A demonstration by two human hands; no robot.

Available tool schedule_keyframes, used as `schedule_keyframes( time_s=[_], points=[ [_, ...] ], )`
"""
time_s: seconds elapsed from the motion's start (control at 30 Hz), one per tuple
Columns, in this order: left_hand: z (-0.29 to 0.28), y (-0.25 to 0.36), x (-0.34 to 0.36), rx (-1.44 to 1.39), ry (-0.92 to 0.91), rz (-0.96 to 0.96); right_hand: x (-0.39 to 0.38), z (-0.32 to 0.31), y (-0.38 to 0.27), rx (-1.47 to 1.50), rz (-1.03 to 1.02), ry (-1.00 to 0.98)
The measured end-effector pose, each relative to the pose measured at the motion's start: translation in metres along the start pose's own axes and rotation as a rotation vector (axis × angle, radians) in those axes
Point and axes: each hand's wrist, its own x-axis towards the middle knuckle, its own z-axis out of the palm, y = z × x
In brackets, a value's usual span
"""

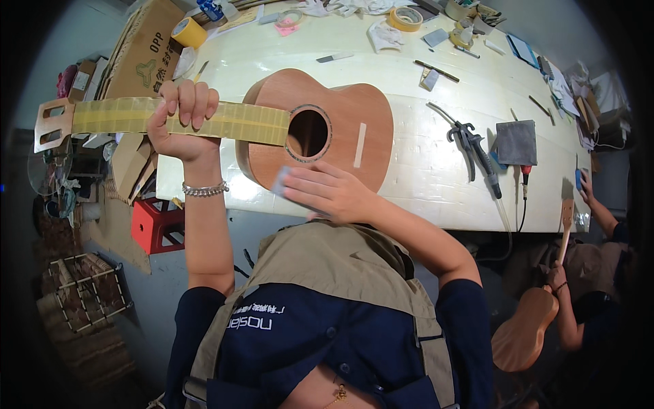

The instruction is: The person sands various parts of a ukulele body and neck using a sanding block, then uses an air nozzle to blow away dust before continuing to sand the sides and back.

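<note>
An unstrung wooden ukulele (361, 112) lies face up on the table, its headstock (54, 124) to the left. Yellow masking tape (252, 123) covers the fretboard, and a pale strip marks the top right of the soundhole. My left hand (182, 123) is wrapped around the taped neck. At the near edge of the body, my right hand (330, 191) presses a grey sanding pad (280, 181), its fingers laid together over it. The pad is slightly blurred, and part of it is hidden under my fingers.
On the white table (272, 61) lie an air blow gun (470, 143) with a hose, a dark square block (516, 142), a blade (335, 58) and tape rolls (405, 19). A red stool (158, 225) stands at left. At right, another person holds a ukulele (524, 327).
</note>
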Motion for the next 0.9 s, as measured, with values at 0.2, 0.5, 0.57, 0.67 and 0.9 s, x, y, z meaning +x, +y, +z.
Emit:
schedule_keyframes(
  time_s=[0.2,0.5,0.57,0.67,0.9],
  points=[
    [0.016,-0.004,0.006,0.046,-0.114,-0.014,0.028,-0.015,0.012,-0.128,-0.086,0.011],
    [0.031,-0.008,0.008,0.046,-0.105,-0.012,0.03,-0.033,0.019,-0.28,-0.148,0.031],
    [0.028,-0.009,0.004,0.043,-0.086,-0.012,0.021,-0.03,0.017,-0.279,-0.127,0.045],
    [0.035,-0.013,0.007,0.026,-0.106,0.001,0.04,-0.035,0.013,-0.254,-0.142,0.042],
    [0.036,-0.009,0.003,0.059,-0.112,0.016,0.022,-0.026,0.006,-0.245,-0.064,0.107]
  ],
)
